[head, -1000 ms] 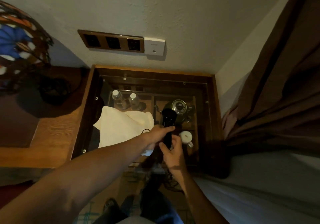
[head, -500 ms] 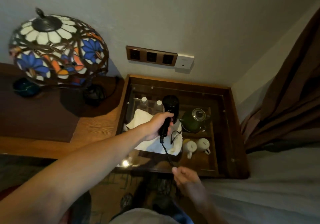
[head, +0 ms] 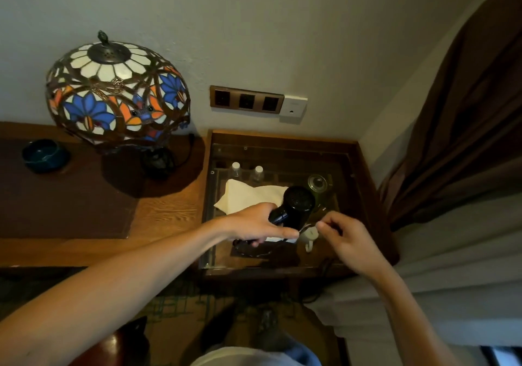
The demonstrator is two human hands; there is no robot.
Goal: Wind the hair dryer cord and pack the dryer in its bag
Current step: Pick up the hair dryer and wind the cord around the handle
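Gripping the black hair dryer (head: 293, 207) by its handle, the left hand (head: 255, 223) has its fingers curled around the grip with the index finger stretched toward 3 o'clock under the barrel; the dryer's round rear grille faces up toward the camera, at about 1 o'clock from the knuckles; the right hand (head: 350, 241), at 3 o'clock from the left and just beside it, has thumb and forefinger pinched together on something thin near the dryer's underside, though whether that is the cord I cannot tell, and the other fingers are folded loosely; a dark length of cord (head: 254, 245) trails from the handle's end at 6 o'clock of the left hand; both hands hover over a glass-topped side table (head: 364, 167) with a wooden frame; on the glass, at 11 o'clock from the dryer, lies a cream cloth bag (head: 245, 196), partly hidden by the dryer; beneath the glass show two bottle tops (head: 247, 169) at 12 o'clock, a kettle lid (head: 317, 182) at 1 o'clock and a white cup (head: 309, 237) between the hands; farther out at 10 o'clock a stained-glass lamp (head: 115, 94) stands on a wooden desk (head: 169, 213), with a dark bowl (head: 43, 155) at 9 o'clock; wall sockets (head: 246, 100) sit at 12 o'clock; a brown curtain (head: 466, 125) hangs at 3 o'clock.
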